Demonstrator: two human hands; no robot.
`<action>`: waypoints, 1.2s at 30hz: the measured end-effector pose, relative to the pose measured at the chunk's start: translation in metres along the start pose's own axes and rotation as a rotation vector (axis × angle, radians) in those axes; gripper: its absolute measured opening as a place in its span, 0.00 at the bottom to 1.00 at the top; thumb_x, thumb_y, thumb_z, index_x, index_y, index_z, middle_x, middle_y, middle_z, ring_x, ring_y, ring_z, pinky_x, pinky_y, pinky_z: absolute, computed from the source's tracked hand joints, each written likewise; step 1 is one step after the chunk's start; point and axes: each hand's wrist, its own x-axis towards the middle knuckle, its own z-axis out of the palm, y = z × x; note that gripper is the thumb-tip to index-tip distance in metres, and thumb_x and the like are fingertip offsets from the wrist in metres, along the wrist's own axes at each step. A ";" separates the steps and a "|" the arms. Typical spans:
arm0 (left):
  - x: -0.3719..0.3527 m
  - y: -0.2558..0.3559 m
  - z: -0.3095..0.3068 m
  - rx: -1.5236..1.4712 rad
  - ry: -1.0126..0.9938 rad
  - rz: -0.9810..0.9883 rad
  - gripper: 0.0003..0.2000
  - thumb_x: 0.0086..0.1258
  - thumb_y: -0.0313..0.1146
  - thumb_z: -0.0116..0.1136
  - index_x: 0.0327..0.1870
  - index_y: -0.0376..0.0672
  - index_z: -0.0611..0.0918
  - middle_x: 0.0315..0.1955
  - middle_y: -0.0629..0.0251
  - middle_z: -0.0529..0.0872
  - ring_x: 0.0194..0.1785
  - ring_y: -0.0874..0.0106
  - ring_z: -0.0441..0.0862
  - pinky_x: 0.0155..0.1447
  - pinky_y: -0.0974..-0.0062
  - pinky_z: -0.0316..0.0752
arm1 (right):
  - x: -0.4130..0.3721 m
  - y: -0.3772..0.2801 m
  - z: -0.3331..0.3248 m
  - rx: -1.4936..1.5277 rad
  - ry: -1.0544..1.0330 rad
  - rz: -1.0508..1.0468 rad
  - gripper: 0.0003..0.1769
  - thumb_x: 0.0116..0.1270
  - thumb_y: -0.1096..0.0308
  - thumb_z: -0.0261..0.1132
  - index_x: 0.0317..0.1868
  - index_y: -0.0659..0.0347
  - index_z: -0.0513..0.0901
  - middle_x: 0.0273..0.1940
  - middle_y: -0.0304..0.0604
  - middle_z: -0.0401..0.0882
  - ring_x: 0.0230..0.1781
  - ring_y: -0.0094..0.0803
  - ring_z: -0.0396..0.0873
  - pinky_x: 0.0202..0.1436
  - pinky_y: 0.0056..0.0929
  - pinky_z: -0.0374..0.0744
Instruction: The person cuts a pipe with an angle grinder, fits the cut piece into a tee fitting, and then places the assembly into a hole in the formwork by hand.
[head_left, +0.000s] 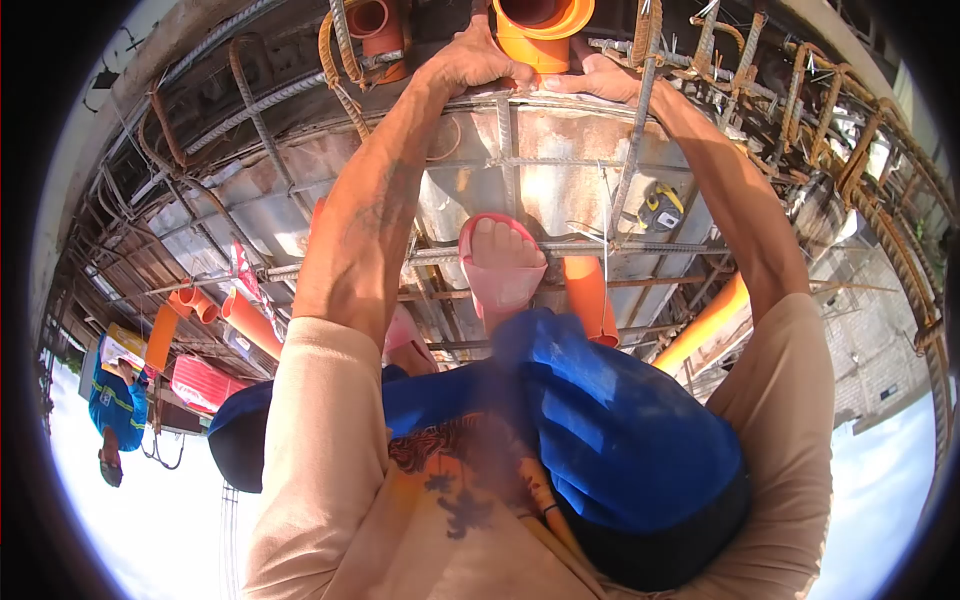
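At the top centre, an orange pipe fitting point(545, 45) with an open socket end stands among steel bars. My left hand point(478, 58) holds its left side, the thumb pressed against the lower rim. From the right, my right hand point(598, 80) grips the same fitting, its thumb close to the other thumb. The fingers of both hands are partly hidden behind the fitting. Left of it is another orange pipe point(372, 22), inside bent rebar. Below the hands, a rebar grid point(505, 160) lies over metal sheets point(560, 190).
A yellow and black tape measure point(661, 208) lies right of my sandalled foot point(503, 262). Orange pipes point(590, 298) lie near my legs, another point(705, 325) further right. Bent rebar point(890, 225) lines the right edge. A person in blue point(118, 400) is at far left.
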 end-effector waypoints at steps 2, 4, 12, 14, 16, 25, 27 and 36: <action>-0.001 0.002 0.004 0.042 0.015 -0.136 0.35 0.45 0.24 0.77 0.59 0.37 0.76 0.44 0.63 0.87 0.49 0.72 0.84 0.53 0.72 0.82 | -0.001 -0.002 -0.002 0.044 -0.041 0.031 0.68 0.60 0.49 0.79 0.83 0.57 0.36 0.80 0.51 0.49 0.82 0.39 0.48 0.83 0.34 0.53; 0.002 -0.016 0.002 0.146 0.112 -0.209 0.44 0.40 0.30 0.82 0.64 0.36 0.71 0.49 0.59 0.83 0.56 0.67 0.81 0.61 0.68 0.80 | 0.000 0.004 0.000 0.032 0.036 -0.018 0.68 0.56 0.42 0.79 0.82 0.61 0.42 0.79 0.54 0.53 0.81 0.43 0.50 0.83 0.35 0.52; -0.004 -0.010 0.000 0.275 0.165 -0.263 0.50 0.46 0.32 0.78 0.72 0.32 0.60 0.53 0.52 0.79 0.55 0.60 0.82 0.57 0.66 0.80 | -0.006 0.007 0.001 -0.137 0.021 0.015 0.65 0.60 0.36 0.71 0.81 0.66 0.45 0.81 0.61 0.47 0.83 0.49 0.46 0.84 0.39 0.48; 0.000 -0.004 -0.006 0.189 0.128 -0.347 0.43 0.56 0.28 0.71 0.72 0.31 0.59 0.48 0.54 0.81 0.48 0.62 0.86 0.46 0.70 0.84 | -0.009 -0.006 -0.002 -0.176 -0.044 0.099 0.63 0.63 0.37 0.67 0.81 0.69 0.43 0.81 0.63 0.44 0.84 0.50 0.42 0.85 0.40 0.45; -0.001 0.010 -0.009 0.000 0.172 -0.571 0.36 0.61 0.22 0.61 0.72 0.32 0.59 0.44 0.56 0.82 0.40 0.64 0.86 0.36 0.75 0.81 | -0.017 -0.020 0.000 -0.187 -0.044 0.141 0.63 0.63 0.37 0.67 0.81 0.70 0.42 0.82 0.63 0.42 0.84 0.49 0.40 0.85 0.40 0.43; 0.004 0.032 -0.003 -0.326 0.406 -0.733 0.07 0.72 0.22 0.48 0.40 0.24 0.75 0.45 0.54 0.71 0.31 0.63 0.81 0.26 0.75 0.80 | 0.001 0.005 -0.006 -0.108 -0.105 0.115 0.63 0.62 0.42 0.67 0.80 0.74 0.42 0.82 0.63 0.41 0.84 0.48 0.40 0.85 0.37 0.44; 0.004 0.030 0.000 -0.321 0.465 -0.739 0.07 0.71 0.21 0.47 0.40 0.23 0.75 0.41 0.54 0.73 0.30 0.65 0.81 0.26 0.74 0.82 | -0.002 -0.003 -0.003 -0.125 -0.026 0.093 0.61 0.62 0.48 0.69 0.80 0.75 0.43 0.81 0.64 0.44 0.83 0.48 0.44 0.84 0.36 0.46; -0.005 0.023 0.006 -0.364 0.532 -0.691 0.06 0.66 0.21 0.51 0.39 0.25 0.74 0.30 0.57 0.76 0.22 0.68 0.76 0.28 0.70 0.83 | 0.002 -0.002 0.004 -0.024 0.051 0.119 0.52 0.62 0.56 0.73 0.75 0.78 0.57 0.72 0.61 0.66 0.72 0.42 0.66 0.77 0.31 0.62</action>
